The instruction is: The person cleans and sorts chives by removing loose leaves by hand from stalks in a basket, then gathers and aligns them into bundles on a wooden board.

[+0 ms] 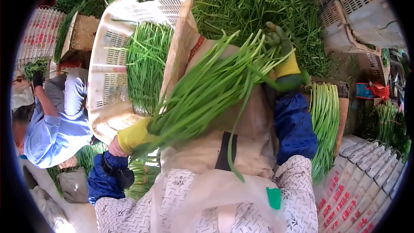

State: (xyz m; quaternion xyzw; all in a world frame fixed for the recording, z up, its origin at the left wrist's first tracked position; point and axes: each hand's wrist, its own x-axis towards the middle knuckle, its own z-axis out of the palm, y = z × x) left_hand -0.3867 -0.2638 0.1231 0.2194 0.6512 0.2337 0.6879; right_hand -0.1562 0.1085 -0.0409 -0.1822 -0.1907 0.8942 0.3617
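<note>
A loose bunch of long green chives (pixel 207 88) stretches slantwise across my lap, pale stem ends at the upper right. My right hand (pixel 281 47), in a yellow and green glove, grips it near those stem ends. At the leafy lower-left end, my left hand (pixel 140 137) in a matching glove holds the bunch, its fingers mostly hidden by leaves. One long leaf dangles over my apron (pixel 254 136). Just beyond the bunch stands a white plastic crate (pixel 100 62) with more chives (pixel 148 62) lying in it.
A big heap of loose greens (pixel 258 2) lies ahead. Neat chives (pixel 324 121) are stacked at my right, near folded white printed sheets or boxes (pixel 362 185). Another crate (pixel 345 13) stands upper right. At left sits another person (pixel 56 129) in a blue shirt, handling greens.
</note>
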